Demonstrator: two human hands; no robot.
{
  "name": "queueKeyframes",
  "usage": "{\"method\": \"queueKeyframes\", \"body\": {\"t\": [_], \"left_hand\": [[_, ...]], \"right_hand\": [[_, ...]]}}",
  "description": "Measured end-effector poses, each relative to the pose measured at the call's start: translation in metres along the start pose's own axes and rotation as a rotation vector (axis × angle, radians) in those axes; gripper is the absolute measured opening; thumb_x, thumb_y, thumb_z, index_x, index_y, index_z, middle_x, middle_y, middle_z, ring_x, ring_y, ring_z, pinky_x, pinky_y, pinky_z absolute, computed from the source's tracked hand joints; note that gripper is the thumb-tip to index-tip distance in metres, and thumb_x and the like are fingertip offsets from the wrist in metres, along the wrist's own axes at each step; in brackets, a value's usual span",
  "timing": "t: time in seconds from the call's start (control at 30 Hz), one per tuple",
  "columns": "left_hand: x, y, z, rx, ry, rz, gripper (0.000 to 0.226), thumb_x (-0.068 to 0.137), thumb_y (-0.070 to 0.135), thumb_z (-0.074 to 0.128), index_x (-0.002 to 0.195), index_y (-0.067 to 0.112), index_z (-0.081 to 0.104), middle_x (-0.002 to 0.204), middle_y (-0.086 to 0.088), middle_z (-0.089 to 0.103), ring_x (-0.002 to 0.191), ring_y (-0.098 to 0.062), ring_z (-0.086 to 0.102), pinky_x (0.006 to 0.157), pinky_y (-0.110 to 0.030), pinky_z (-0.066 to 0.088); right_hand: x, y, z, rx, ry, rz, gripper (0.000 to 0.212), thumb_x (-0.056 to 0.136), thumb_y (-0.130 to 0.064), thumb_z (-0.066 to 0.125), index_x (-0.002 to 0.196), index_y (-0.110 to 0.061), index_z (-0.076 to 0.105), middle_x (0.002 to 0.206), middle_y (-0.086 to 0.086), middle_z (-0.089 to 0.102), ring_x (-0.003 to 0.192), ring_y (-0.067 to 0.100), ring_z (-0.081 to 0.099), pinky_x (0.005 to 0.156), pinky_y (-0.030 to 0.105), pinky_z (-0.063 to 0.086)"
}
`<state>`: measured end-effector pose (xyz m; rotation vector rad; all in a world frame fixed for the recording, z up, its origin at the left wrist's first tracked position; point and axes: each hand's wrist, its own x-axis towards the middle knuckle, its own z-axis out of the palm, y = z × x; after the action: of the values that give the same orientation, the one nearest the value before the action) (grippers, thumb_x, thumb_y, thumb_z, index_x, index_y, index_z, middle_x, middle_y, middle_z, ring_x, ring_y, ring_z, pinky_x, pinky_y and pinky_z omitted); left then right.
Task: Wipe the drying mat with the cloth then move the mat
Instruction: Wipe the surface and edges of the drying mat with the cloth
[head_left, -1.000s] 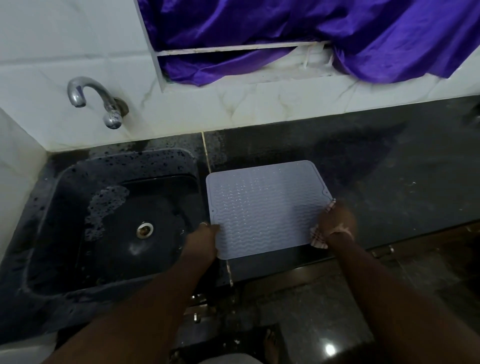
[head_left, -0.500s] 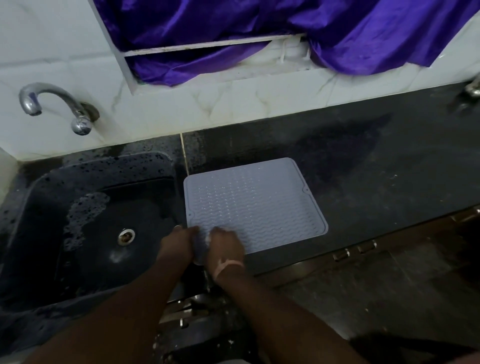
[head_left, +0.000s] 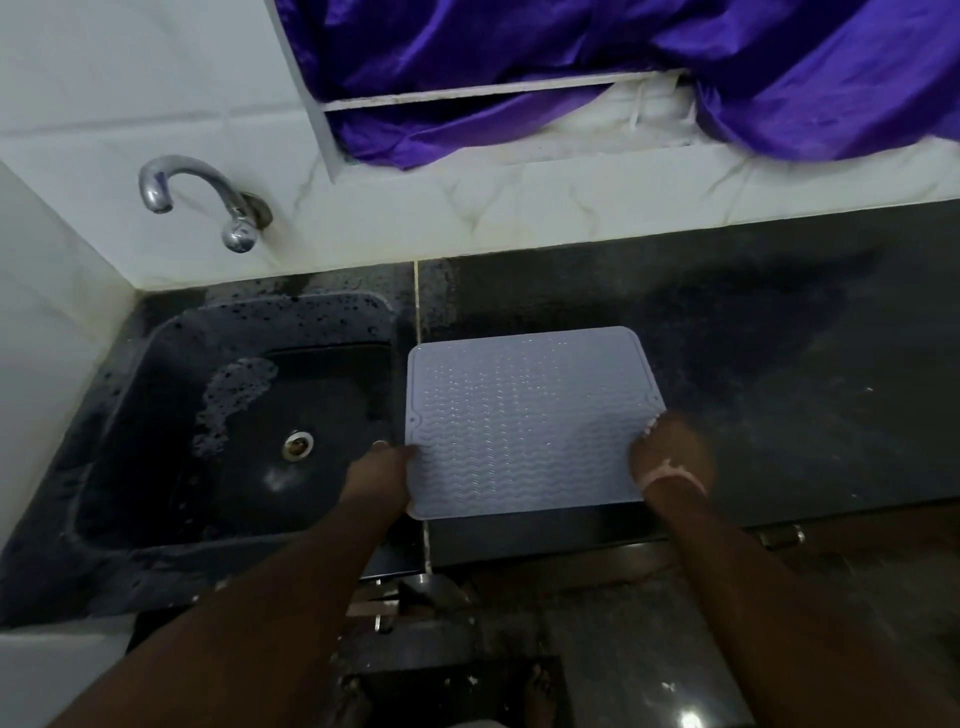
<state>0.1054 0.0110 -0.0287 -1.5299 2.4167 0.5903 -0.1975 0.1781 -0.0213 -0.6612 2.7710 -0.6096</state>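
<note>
A pale grey ribbed drying mat (head_left: 524, 421) lies flat on the dark counter (head_left: 753, 364), just right of the sink. My left hand (head_left: 382, 475) grips the mat's near left edge. My right hand (head_left: 670, 457) is blurred at the mat's right edge, its fingers curled over a checked cloth (head_left: 650, 428) of which only a small tip shows. A pale band circles the right wrist.
A black sink (head_left: 171, 415) with foam patches and a metal drain (head_left: 297, 444) sits at the left, under a chrome tap (head_left: 208, 200) on the white tiled wall. Purple fabric (head_left: 571, 62) hangs over a ledge behind. The counter's front edge runs below the mat.
Half a second ago my right hand was at the mat's near left corner beside the left hand. It has swept right along the mat to its right edge. The left hand stays put.
</note>
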Motion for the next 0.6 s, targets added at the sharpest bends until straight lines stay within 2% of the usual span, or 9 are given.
{"method": "queueKeyframes", "body": {"t": [0.13,0.27,0.5,0.6], "left_hand": [[0.000,0.006,-0.003,0.055,-0.005,-0.015,0.053,0.093,0.024,0.053,0.145,0.035,0.046,0.131,-0.011,0.050,0.117,-0.031,0.060,0.101,-0.033,0.047],[-0.002,0.007,-0.001,0.078,-0.004,-0.025,0.055,0.094,0.024,0.053,0.147,0.036,0.045,0.133,-0.011,0.049,0.120,-0.031,0.058,0.102,-0.034,0.045],[0.001,0.000,-0.002,0.064,-0.015,0.016,0.060,0.088,0.021,0.062,0.144,0.036,0.047,0.128,-0.009,0.051,0.116,-0.029,0.061,0.100,-0.034,0.047],[0.002,-0.009,-0.003,0.040,0.010,0.066,0.050,0.089,0.027,0.061,0.137,0.038,0.054,0.121,-0.007,0.055,0.112,-0.028,0.063,0.096,-0.032,0.047]], "right_hand": [[-0.026,-0.026,0.033,-0.151,-0.029,-0.112,0.017,0.090,-0.012,0.055,0.103,-0.004,0.062,0.106,0.016,0.068,0.101,0.030,0.063,0.076,0.033,0.052],[-0.051,-0.059,0.053,-0.185,-0.089,-0.215,0.022,0.090,-0.009,0.051,0.108,-0.007,0.062,0.110,0.011,0.066,0.106,0.025,0.059,0.081,0.032,0.054],[-0.103,-0.118,0.080,-0.170,-0.240,-0.394,0.020,0.084,-0.013,0.063,0.104,-0.012,0.061,0.105,0.007,0.067,0.102,0.021,0.060,0.079,0.031,0.054],[-0.118,-0.139,0.089,-0.151,-0.299,-0.421,0.027,0.082,-0.017,0.067,0.107,-0.011,0.060,0.107,0.009,0.067,0.106,0.025,0.059,0.082,0.033,0.053]]}}
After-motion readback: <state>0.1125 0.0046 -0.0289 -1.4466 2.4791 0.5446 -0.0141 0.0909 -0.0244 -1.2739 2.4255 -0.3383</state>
